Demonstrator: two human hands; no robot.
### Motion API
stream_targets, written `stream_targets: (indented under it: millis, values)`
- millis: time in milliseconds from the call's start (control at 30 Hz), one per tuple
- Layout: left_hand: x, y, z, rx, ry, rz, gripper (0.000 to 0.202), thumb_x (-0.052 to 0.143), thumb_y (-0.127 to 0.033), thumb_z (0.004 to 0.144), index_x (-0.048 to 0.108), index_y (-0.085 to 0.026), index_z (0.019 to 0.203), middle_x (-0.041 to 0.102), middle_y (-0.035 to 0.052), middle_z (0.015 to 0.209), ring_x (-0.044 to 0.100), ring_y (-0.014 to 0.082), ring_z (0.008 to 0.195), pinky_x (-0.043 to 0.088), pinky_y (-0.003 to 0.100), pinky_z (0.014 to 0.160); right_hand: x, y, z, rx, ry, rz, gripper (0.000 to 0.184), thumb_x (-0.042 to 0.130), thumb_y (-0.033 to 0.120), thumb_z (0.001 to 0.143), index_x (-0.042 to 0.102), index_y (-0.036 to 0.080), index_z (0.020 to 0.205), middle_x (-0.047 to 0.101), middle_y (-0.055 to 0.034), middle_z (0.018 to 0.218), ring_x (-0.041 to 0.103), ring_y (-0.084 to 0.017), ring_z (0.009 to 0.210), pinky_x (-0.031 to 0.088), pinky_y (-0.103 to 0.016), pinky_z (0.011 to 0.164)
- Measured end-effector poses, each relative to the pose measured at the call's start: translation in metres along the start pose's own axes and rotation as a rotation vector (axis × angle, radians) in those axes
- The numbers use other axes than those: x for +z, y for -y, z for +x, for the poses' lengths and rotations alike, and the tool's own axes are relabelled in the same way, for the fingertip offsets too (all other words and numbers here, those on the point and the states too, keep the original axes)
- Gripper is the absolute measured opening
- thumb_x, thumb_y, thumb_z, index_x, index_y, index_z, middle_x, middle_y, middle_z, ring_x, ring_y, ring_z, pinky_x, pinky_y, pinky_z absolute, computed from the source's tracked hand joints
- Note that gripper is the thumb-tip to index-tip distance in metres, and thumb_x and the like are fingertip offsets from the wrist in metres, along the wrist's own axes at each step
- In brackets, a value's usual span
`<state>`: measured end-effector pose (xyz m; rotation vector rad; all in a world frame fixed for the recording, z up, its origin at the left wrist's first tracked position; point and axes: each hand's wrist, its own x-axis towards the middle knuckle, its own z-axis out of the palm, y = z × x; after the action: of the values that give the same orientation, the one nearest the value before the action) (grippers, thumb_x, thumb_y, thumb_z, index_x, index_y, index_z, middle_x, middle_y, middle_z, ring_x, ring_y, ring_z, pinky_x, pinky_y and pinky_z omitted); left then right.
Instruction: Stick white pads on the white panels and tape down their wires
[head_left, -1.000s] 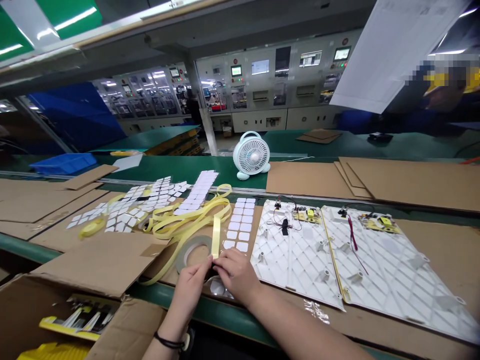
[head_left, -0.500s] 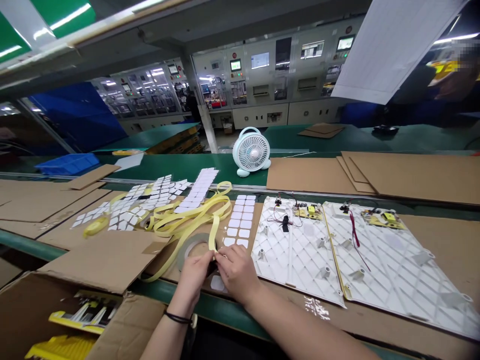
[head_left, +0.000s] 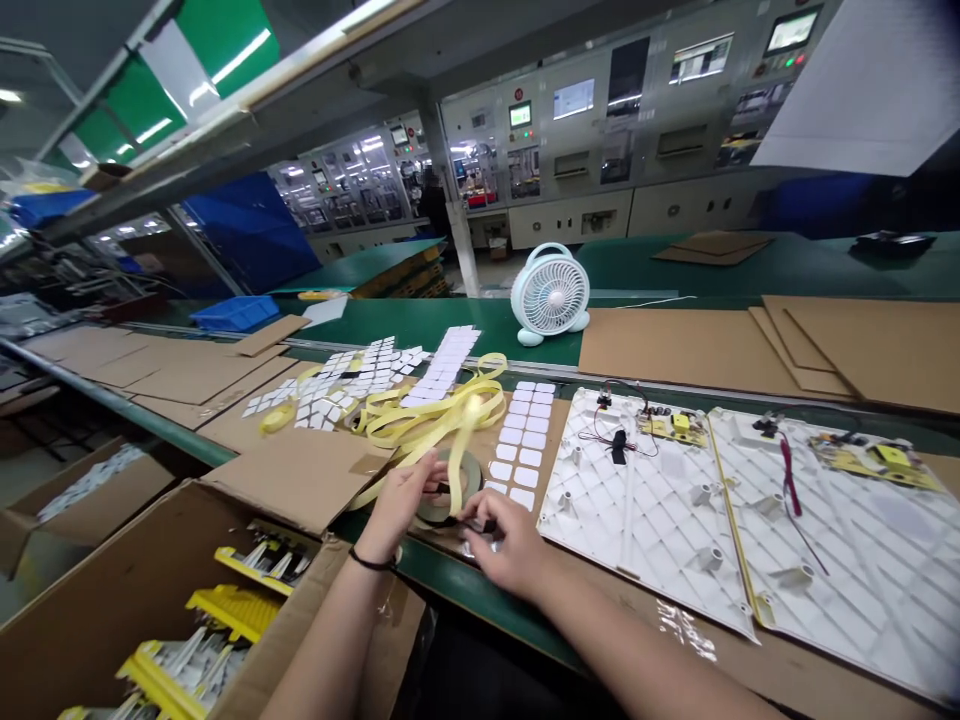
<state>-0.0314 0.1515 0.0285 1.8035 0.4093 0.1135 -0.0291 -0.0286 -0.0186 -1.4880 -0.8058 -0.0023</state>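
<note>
From the head camera, a person works at a green assembly-line bench (head_left: 450, 580), over a roll of yellow adhesive tape (head_left: 454, 490) lying just beyond the hands, a loose tape strip (head_left: 469, 415) looping up from it; the left hand (head_left: 405, 500) is half open, fingers curved beside the roll; the right hand (head_left: 510, 545) bends down at the roll's lower edge, fingers drawn close; whether either hand grips cannot be told; rows of white die-cut pads (head_left: 521, 440) lie just beyond.
</note>
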Motion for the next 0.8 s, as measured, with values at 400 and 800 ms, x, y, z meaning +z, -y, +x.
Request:
stream_targets:
  millis: [400,800]
  values:
    - [0.015,0.038,-0.032,0.374,-0.037,0.365,0.024,0.056,-0.034,0.083,0.074,-0.019,0.08,0.072,0.0038,0.08,0.065,0.0183,0.075,0.049,0.026,0.071,-0.006,-0.004,-0.006,-0.16,0.036,-0.357,0.009,0.052,0.017,0.082,0.044,0.02,0.082,0.056,-0.0075,0.109,0.049,-0.024,0.109,0.035,-0.048,0.097]
    - [0.012,0.04,0.0,0.109,-0.121,0.458,0.041,0.063,-0.059,0.061,0.075,-0.021,0.074,0.073,0.0043,0.082,0.066,0.0304,0.089,0.055,0.035,0.078,-0.018,0.022,-0.038,-0.715,0.324,-0.927,0.017,0.043,0.032,0.092,0.057,0.027,0.085,0.049,0.0059,0.13,0.026,-0.021,0.133,0.01,-0.058,0.111]
